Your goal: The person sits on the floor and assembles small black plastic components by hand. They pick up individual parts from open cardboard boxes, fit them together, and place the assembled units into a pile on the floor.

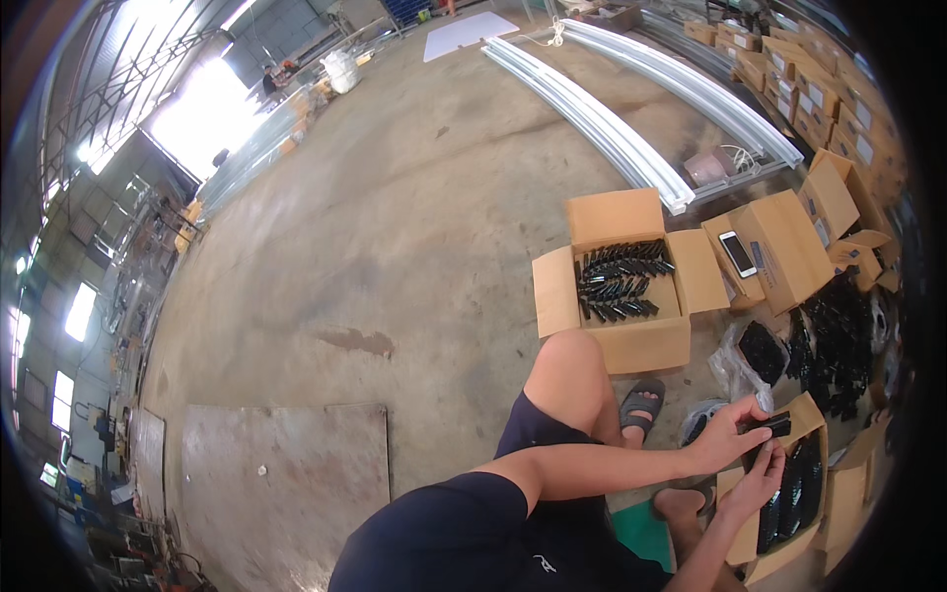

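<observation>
The black pieces (811, 474) look like glossy plastic.

Fisheye cam, L of a head-worn pair, looks down & fwd from wearer's head ht. Torso (444, 543) v. close, btm edge; L hand (718, 447) & R hand (758, 485) near, lower R, well off-ctr. Concrete floor (326, 237) fills mid view; white panel (472, 37) far off, top edge. Straight lines bow twd dark rim.

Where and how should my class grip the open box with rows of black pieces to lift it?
Probably by the left and right sides of the open box, coming in low from both sides, under the outspread flaps. The flaps would likely bend if pulled, and nothing covers the black pieces, so keep it level.
</observation>
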`<state>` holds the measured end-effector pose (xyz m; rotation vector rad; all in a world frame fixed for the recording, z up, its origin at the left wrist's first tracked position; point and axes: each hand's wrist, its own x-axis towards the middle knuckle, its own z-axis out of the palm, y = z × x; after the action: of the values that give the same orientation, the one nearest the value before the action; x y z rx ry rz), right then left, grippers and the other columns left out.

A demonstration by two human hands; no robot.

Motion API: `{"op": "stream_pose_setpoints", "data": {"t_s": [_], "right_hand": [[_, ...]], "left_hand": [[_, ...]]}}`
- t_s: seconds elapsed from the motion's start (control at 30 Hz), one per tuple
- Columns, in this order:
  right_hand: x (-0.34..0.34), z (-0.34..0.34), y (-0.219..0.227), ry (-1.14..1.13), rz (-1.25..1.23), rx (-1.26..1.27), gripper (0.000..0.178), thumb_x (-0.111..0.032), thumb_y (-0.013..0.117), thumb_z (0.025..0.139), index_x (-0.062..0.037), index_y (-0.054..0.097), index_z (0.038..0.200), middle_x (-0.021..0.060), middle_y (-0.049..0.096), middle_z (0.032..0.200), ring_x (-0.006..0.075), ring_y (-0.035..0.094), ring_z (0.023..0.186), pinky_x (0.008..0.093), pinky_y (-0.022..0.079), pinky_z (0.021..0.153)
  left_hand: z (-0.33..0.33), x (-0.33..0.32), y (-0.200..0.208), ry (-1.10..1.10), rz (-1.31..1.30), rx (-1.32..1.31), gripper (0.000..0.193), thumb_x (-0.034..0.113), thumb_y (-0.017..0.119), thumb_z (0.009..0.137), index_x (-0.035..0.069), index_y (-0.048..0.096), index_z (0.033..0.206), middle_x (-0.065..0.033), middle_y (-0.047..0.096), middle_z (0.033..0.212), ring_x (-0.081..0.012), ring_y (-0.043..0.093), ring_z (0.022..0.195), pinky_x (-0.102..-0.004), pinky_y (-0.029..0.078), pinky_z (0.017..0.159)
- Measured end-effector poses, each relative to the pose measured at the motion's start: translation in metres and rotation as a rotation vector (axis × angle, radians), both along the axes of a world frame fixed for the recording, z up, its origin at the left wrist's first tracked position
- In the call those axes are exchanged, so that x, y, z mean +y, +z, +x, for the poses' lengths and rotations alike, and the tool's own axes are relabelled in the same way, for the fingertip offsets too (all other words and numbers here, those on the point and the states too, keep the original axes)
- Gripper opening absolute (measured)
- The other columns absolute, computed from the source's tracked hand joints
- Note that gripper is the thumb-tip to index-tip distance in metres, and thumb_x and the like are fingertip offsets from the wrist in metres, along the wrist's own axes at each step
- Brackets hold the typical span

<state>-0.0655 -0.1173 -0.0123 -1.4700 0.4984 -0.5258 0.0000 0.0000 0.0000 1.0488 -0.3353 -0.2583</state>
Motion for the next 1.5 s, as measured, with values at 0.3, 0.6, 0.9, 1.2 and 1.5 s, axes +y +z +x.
{"op": "stream_pose_setpoints", "data": {"t_s": [0.3,0.6,0.9,1.2,1.5], "right_hand": [[0.016,0.005,-0.006,-0.013,0.188,-0.009,0.026,-0.021,0.06,0.108,0.0018,0.062,0.12,0.0094,0.066,0.118,0.0185,0.067,0.106,0.0336,0.058,0.092],[0.016,-0.003,0.006,-0.051,0.185,0.034,0.026,-0.02,0.063,0.106,0.0001,0.063,0.122,0.0087,0.066,0.118,0.0186,0.066,0.107,0.0338,0.058,0.094],[-0.009,-0.008,-0.006,0.005,0.103,0.063,0.03,-0.024,0.064,0.106,-0.0006,0.064,0.125,0.0087,0.068,0.117,0.018,0.067,0.107,0.0338,0.058,0.09],[-0.013,-0.002,-0.018,-0.018,0.098,0.063,0.034,-0.024,0.066,0.105,0.0022,0.063,0.126,0.0091,0.068,0.12,0.019,0.067,0.109,0.0328,0.058,0.09],[-0.02,-0.003,-0.02,0.004,0.104,0.081,0.031,-0.024,0.065,0.105,0.0011,0.065,0.122,0.0083,0.069,0.116,0.0167,0.067,0.103,0.032,0.057,0.089]], "left_hand": [[0.0,0.009,-0.003,0.091,-0.002,-0.04,0.016,0.005,0.071,0.095,0.001,0.061,0.107,-0.0019,0.064,0.104,-0.0084,0.056,0.096,-0.0271,0.049,0.086],[-0.006,0.001,-0.007,0.029,-0.128,0.057,0.017,0.002,0.071,0.095,0.002,0.058,0.107,-0.0019,0.063,0.104,-0.0079,0.057,0.098,-0.0255,0.049,0.086],[-0.007,-0.002,-0.008,-0.002,-0.054,0.025,0.017,0.002,0.069,0.095,0.001,0.055,0.104,-0.0031,0.06,0.104,-0.0088,0.055,0.099,-0.0267,0.047,0.088],[-0.009,-0.002,-0.007,0.062,-0.016,0.002,0.016,0.002,0.07,0.094,0.0,0.055,0.101,-0.0043,0.058,0.102,-0.0103,0.055,0.098,-0.028,0.047,0.088],[-0.008,-0.002,-0.01,0.054,-0.046,0.043,0.016,0.002,0.07,0.094,0.0,0.055,0.101,-0.0045,0.059,0.104,-0.0088,0.056,0.097,-0.0269,0.048,0.086]]}}
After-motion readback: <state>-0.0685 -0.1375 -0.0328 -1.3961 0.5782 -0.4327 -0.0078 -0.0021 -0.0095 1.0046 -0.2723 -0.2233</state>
